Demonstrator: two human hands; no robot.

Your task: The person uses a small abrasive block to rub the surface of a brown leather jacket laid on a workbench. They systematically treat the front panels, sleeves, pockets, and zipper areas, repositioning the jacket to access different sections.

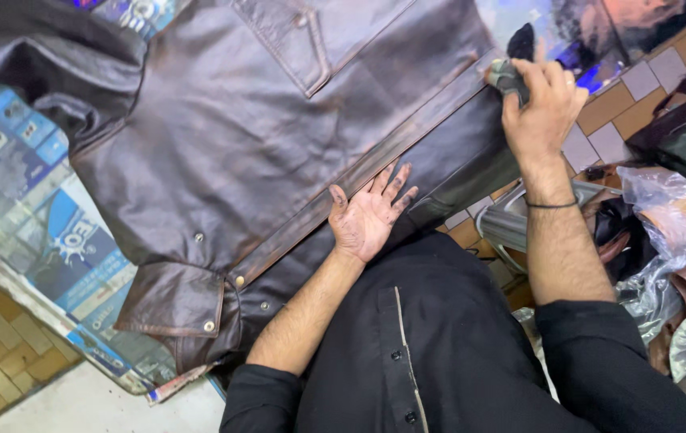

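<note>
A dark brown leather jacket lies spread flat on a glass-topped table, with snap buttons along its front strip. My left hand, fingers stained dark, rests open and palm up on the jacket's lower edge. My right hand is closed around a small dark pad or cloth and presses it against the jacket's front strip at the far end. A thin black band circles my right wrist.
The table's near edge runs from lower left towards my body. To the right lie clear plastic bags with more leather pieces and a metal object beside my right forearm. Tiled floor shows at upper right and lower left.
</note>
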